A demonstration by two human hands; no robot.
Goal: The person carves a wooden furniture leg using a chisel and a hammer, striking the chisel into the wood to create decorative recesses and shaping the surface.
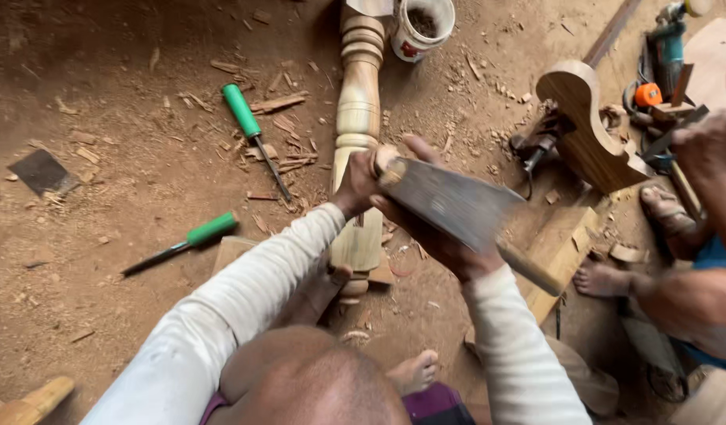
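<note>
Both hands, left hand [361, 179] and right hand [445, 244], clamp a broad rasp [449, 206] across a turned wooden post [358, 118]; a slip could scrape knuckles or gouge wood.

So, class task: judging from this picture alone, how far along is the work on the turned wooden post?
Done: the upper part of the turned wooden post already shows rounded rings and a smooth column, and shavings litter the ground. In hand: both hands, left hand and right hand, hold a flat rasp over its lower section. Left: that squarer lower section looks plainer. Two green-handled chisels lie unused.
</note>
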